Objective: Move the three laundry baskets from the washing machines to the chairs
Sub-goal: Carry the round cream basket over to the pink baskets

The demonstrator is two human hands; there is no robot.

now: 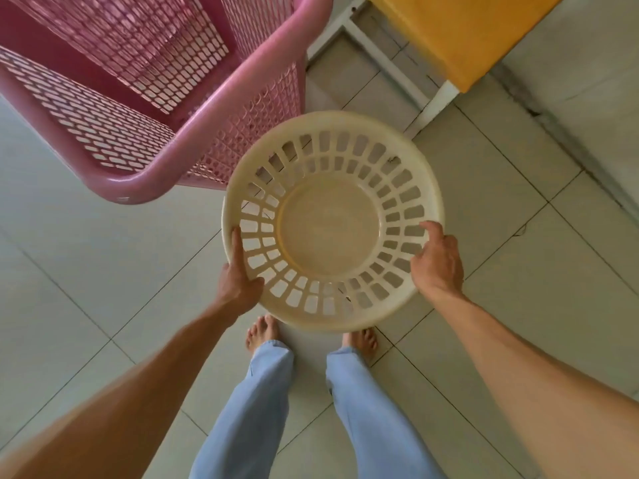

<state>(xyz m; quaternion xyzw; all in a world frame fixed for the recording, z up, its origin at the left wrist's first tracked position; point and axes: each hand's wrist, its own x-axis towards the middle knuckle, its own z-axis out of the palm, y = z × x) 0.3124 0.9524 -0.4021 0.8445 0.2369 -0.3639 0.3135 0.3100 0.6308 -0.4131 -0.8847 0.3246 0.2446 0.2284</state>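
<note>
1. I hold the round cream basket [332, 221] at the centre of the frame, level, mouth up, above the tiled floor [86, 271] and my bare feet [261, 331].
2. My left hand [240, 274] keeps a closed grip on the rim at the basket's lower left: thumb inside against the slotted wall, the other fingers out of sight beneath the rim.
3. My right hand [437, 261] keeps a closed grip on the rim at the right, fingers curled over the edge.
4. I judge that the grips sit on opposite sides so that the load balances and the basket does not tip. It appears empty.
5. The pink basket [148, 98] fills the upper left of the frame. What it stands on is hidden. Its corner lies just beside the cream basket's rim; I cannot tell whether they touch.
6. A chair [460, 39] with a yellow seat and white frame stands at the upper right, its seat bare. I judge it to be the likely place for the cream basket.
7. No washing machine is in view.
</note>
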